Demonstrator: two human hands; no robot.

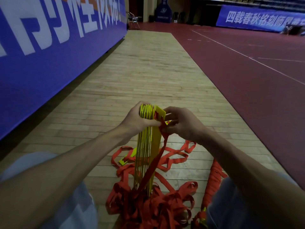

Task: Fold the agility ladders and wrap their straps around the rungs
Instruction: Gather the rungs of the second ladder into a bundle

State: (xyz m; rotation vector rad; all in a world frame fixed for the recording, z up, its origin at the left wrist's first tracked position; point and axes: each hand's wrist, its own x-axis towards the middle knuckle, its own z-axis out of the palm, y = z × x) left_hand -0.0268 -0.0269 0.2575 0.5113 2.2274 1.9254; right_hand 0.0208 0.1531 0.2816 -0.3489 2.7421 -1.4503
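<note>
The stack of yellow rungs point(146, 142) stands on end on the wooden floor point(148, 71), its top gripped by the left hand point(137, 119), whose fingers curl over the far side while the thumb presses the near face; the outermost rung leans a little away from the rest, toward the right hand point(183, 123). That hand sits just beside the stack's top, fingers curled in and pinching a red strap point(158, 160); the strap runs from between the two hands down along the rungs into a tangled heap of red webbing point(148, 209) below both wrists. A loose yellow rung point(126, 159) lies flat under the left forearm, threaded with strap loops; more loops spread on the floor beneath the right wrist. Below the right forearm, against a pale-blue trouser leg point(231, 204), lies a wrapped red bundle point(214, 179) with yellow showing at its near end. Beyond the left hand a blue banner point(41, 55) with white characters lines the floor; beyond the right hand a dark-red court surface point(247, 80) with white lines stretches away.
</note>
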